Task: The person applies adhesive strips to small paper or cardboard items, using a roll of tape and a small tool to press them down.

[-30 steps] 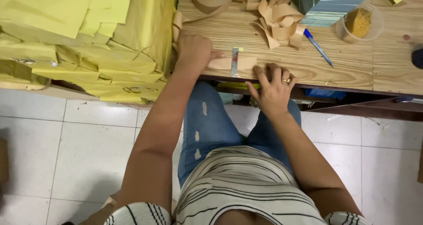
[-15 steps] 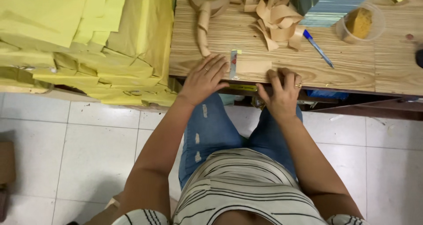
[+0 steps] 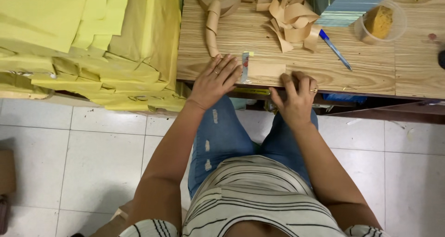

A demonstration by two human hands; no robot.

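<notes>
1. Left hand: forearm reaches forward from the seated person's body. The palm lies flat on the wooden worktop at its near edge, fingers spread and extended. It grasps nothing. The fingertips lie just beside a small metal blade.

2. Right hand: positioned at the worktop's front edge, wrist below the edge, fingers curled up and over it. The fingertips press on the worktop just beside a short strip of brown paper tape. Whether they pinch the strip's end cannot be determined.

3. Strip of brown paper tape: lies flat on the worktop between the two hands, its left end touching the blade.

4. Roll of brown tape: sits at the far side of the worktop, a loose tail curling toward the left hand.

5. Heap of crumpled tape offcuts: lies right of the roll, well apart from both hands.

6. Clear plastic cup: stands upright, far right, holding a yellow sponge.

7. Blue pen: lies diagonally between the offcuts and the cup.

8. Stack of yellow envelopes: piled left of the worktop, against its side edge.
</notes>
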